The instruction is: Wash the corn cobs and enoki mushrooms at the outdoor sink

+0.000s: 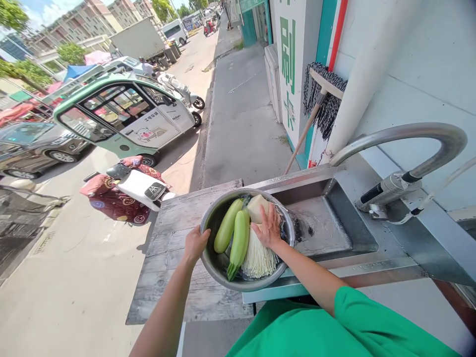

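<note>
A steel basin (219, 270) is tipped toward the metal sink (327, 228), resting partly on a wooden board. Inside lie two pale green zucchini (233, 233), a bunch of white enoki mushrooms (258, 258) and a pale cabbage piece (256, 206). My left hand (195, 244) grips the basin's near-left rim. My right hand (268, 229) lies flat with fingers spread on the mushrooms and cabbage, pressing them in place.
A curved steel tap (409, 136) arches over the sink beside a white pipe (366, 74). A mop (323, 101) leans on the wall. The weathered wooden board (178, 258) stands left. Beyond it are a covered scooter (126, 191), a green microcar (122, 116) and the street.
</note>
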Demonstrator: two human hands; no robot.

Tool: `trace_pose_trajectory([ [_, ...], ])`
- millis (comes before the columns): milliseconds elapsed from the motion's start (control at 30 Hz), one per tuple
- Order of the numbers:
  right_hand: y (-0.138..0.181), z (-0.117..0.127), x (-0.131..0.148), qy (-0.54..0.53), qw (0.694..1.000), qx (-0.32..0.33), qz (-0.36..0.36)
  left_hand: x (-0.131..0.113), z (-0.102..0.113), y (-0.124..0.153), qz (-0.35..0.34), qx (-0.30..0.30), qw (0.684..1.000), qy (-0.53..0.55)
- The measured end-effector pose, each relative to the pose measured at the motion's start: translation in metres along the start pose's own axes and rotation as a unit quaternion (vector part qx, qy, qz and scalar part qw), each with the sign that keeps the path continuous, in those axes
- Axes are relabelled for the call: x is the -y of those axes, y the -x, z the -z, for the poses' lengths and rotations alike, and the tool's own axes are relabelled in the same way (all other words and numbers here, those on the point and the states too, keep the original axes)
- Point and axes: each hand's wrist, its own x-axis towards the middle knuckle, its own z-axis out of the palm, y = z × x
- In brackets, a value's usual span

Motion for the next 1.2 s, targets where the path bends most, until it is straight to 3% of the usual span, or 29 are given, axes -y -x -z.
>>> trace_pose_trajectory([
  [433,0.003,-0.011,-0.022,-0.022,1.0,-0.007,0.0,-0.043,0.012,0.015,-0.009,0.011,0.999,-0.043],
  [1200,0.015,-0.039,-0.049,-0.086,0.994,-0.028,-0.056,-0.105,0.005,0.029,-0.034,0.038,0.987,-0.151],
])
